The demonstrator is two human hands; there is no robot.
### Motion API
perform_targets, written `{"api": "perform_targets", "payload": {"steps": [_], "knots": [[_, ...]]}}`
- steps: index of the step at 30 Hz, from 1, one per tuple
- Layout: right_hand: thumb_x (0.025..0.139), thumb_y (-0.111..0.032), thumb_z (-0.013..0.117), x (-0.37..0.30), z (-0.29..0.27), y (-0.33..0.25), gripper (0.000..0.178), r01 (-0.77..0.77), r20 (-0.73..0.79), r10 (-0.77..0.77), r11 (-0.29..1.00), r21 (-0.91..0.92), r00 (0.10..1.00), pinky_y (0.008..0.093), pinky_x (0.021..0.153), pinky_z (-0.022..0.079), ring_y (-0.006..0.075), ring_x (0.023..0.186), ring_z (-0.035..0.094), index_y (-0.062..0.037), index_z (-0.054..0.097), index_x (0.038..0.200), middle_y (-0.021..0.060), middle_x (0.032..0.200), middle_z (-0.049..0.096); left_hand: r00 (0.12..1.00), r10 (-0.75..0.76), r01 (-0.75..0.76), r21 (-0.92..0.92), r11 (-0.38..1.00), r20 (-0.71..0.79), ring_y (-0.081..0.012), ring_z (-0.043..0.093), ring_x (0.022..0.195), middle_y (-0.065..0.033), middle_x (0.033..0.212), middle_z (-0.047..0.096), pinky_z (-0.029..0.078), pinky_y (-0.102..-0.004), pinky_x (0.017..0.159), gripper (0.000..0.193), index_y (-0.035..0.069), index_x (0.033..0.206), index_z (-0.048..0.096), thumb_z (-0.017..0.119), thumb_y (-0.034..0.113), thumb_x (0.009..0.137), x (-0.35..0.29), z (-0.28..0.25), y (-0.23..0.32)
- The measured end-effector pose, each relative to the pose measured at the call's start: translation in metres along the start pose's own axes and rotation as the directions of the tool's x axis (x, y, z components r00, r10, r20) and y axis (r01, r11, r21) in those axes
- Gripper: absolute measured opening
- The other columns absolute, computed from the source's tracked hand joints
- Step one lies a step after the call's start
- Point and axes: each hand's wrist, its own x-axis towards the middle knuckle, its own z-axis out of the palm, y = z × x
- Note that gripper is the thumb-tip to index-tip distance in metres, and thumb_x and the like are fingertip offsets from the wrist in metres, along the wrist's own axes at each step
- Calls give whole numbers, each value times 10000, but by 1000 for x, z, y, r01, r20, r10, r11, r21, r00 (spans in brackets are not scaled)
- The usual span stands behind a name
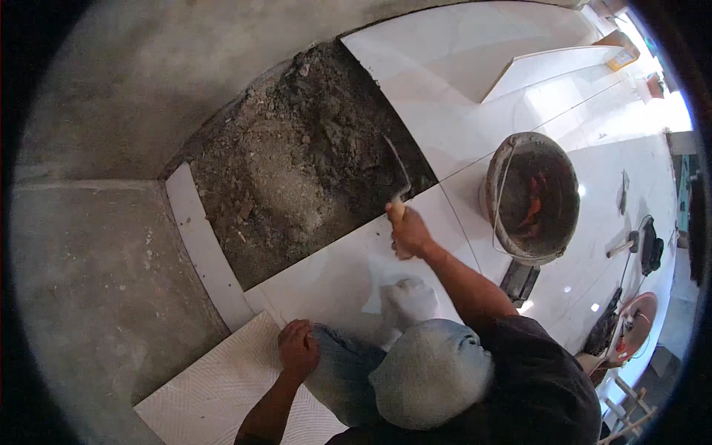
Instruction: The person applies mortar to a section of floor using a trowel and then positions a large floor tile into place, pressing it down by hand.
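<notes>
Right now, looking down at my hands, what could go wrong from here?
The wooden-handled metal trowel in your right hand crosses, in this view, the edge of a glossy white floor tile; a slip might chip it. The round, grey-caked bucket stands beside your right forearm, so a wide swing could knock it. Your left hand, at your denim-covered knee, shows over the pale, ridged rectangular slab; leaning there might crack it.

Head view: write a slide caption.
Right hand holding a trowel over a crumbly mortar bed among white floor tiles.
</notes>
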Motion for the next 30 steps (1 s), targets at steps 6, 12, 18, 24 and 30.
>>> {"api": "perform_targets", "payload": {"steps": [6,12,18,24,30], "knots": [[973,-431,415,-16,-47,-27,493,184,-83,-260,842,-507,962,501,659,513,446,734,630,57,484,969,294,811,580,999,45,-45,25,999,-24,-340,528,1124,-129,1121,613,359,-470,989,279,44,1008,612,546,121,748,-2,1,1],[987,-311,413,-18,-47,6,300,231,-24,-355,657,-717,935,483,576,519,333,637,624,-67,474,1151,224,869,506,997,72,-71,43,997,-19,-343,534,1110,-121,1119,615,369,-477,978,282,41,1008,604,550,122,743,-5,5,-8],[997,-318,380,2,-31,45,308,155,-198,-374,728,-668,906,503,574,505,374,638,613,-54,475,1125,223,867,499,993,100,-97,60,994,-58,-347,542,1097,-122,1105,622,382,-479,969,264,34,969,612,562,88,715,-1,4,-1],[939,-529,433,10,-37,9,581,47,-282,-140,949,-313,949,532,629,515,473,762,641,49,495,918,289,773,628,1000,21,-20,65,998,-18,-347,539,1110,-124,1113,623,377,-470,979,267,40,963,616,571,79,702,-9,3,0],[919,-571,449,24,-58,-47,625,-262,-75,276,953,153,958,419,454,520,272,505,652,38,581,864,187,642,621,999,35,-34,22,999,-35,-357,543,1105,-128,1106,624,373,-473,983,260,41,974,620,564,82,724,-1,7,-3]]}}
